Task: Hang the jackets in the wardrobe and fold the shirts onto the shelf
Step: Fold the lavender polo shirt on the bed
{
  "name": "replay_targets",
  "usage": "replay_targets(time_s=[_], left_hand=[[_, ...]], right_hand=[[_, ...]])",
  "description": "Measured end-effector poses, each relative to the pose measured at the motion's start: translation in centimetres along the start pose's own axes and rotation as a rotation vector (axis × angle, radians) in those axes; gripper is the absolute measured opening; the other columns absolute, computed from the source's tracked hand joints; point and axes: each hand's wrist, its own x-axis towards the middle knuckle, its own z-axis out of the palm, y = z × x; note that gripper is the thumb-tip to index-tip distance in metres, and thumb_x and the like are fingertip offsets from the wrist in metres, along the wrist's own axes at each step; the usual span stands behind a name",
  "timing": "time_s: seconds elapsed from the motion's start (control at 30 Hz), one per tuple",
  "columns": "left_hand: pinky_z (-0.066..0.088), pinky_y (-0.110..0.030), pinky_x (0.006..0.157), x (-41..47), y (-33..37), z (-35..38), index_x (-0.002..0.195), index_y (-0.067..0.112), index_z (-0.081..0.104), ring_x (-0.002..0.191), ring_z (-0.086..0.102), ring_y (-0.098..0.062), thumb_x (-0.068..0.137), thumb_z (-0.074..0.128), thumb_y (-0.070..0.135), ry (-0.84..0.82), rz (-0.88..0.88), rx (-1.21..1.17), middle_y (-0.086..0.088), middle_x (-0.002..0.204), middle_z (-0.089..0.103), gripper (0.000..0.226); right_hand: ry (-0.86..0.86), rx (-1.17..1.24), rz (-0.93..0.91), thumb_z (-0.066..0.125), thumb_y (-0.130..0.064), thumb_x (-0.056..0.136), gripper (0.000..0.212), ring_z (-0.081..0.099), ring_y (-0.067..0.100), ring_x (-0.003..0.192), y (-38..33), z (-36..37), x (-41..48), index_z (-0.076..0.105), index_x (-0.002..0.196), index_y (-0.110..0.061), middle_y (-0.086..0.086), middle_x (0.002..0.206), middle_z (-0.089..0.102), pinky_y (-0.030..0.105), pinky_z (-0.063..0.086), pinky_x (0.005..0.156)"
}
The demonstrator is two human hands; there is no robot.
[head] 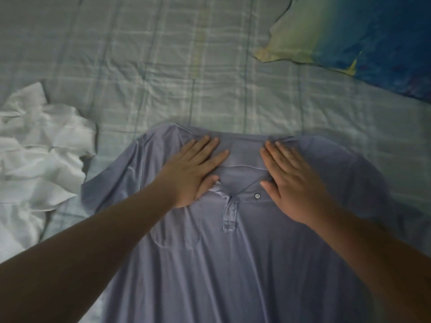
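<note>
Pressing flat on the collar of the grey-blue polo shirt [233, 264], the left hand [196, 173] and right hand [291, 183] lie with fingers straight, gripping nothing. The shirt lies face-up on the bed [163, 66], beside crumpled white clothes [39, 155].

The scene is dim, with a cool blue-grey cast and soft, even light that throws only faint shadows. The white cloth [35, 148] at the left edge is the brightest patch, its folds washed pale. The bed sheet [163, 66] across the upper frame is moderately lit. Both forearms sink into dark brown toward the lower corners, the lower left nearly black. A thin shadow lies beneath the left hand [193, 169] on the shirt [233, 264]. The whole picture is soft. The shirt's shoulder at right and the sheet beside it are smeared by blur, while the button [257, 195] reads fairly crisp. The sheet's check lines bow toward the edges.
</note>
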Motion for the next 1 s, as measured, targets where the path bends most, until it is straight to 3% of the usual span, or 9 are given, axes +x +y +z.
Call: replay_targets(time_s=[0.23, 0.47, 0.67, 0.87, 1.0], left_hand=[[0.008, -0.047, 0.124, 0.7, -1.4, 2.1, 0.158, 0.029, 0.015, 0.153, 0.01, -0.028, 0.102, 0.017, 0.055, -0.02, 0.007, -0.018, -0.008, 0.166, 0.012, 0.062], [-0.005, -0.041, 0.123, 0.2, 0.7, -0.9, 0.158, 0.033, 0.003, 0.154, -0.002, -0.025, 0.097, 0.005, 0.058, -0.087, -0.109, 0.022, -0.006, 0.167, 0.0, 0.066], [0.002, -0.043, 0.122, -5.0, 3.6, -1.7, 0.159, 0.023, 0.015, 0.153, 0.009, -0.027, 0.105, 0.025, 0.043, -0.053, -0.172, -0.097, -0.009, 0.166, 0.015, 0.058], [0.012, -0.045, 0.123, -11.4, 0.5, -1.6, 0.155, 0.012, 0.029, 0.151, 0.016, -0.033, 0.104, 0.04, 0.025, 0.111, -0.285, -0.252, -0.014, 0.162, 0.025, 0.054], [0.027, -0.045, 0.118, -16.5, -2.8, -2.4, 0.144, 0.002, 0.046, 0.14, 0.036, -0.042, 0.085, 0.058, 0.003, 0.3, -0.569, -0.394, -0.021, 0.148, 0.046, 0.061]], right_hand=[[0.059, 0.025, 0.018, 0.032, -0.045, 0.102, 0.065, 0.021, 0.025, 0.151, 0.4, 2.4, 0.0, 0.026, 0.155, -0.009, 0.009, 0.163, 0.022, 0.045, 0.018, 0.122], [-0.088, -0.001, 0.111, 0.031, -0.041, 0.1, 0.064, 0.027, 0.029, 0.148, -1.6, -1.3, 0.0, 0.032, 0.153, -0.004, 0.014, 0.16, 0.03, 0.043, 0.015, 0.123], [0.012, 0.123, 0.232, 0.053, -0.023, 0.098, 0.052, 0.042, 0.038, 0.138, -7.2, -3.7, -4.9, 0.047, 0.142, 0.003, 0.023, 0.148, 0.046, 0.051, 0.034, 0.113], [-0.011, 0.185, 0.188, 0.051, -0.022, 0.097, 0.055, 0.033, 0.035, 0.145, -13.8, -3.9, -3.0, 0.042, 0.146, 0.001, 0.02, 0.154, 0.038, 0.053, 0.03, 0.115], [-0.056, 0.228, 0.143, 0.046, -0.027, 0.098, 0.059, 0.025, 0.031, 0.149, -18.6, -3.7, 1.6, 0.033, 0.151, -0.002, 0.017, 0.159, 0.031, 0.047, 0.021, 0.121]])
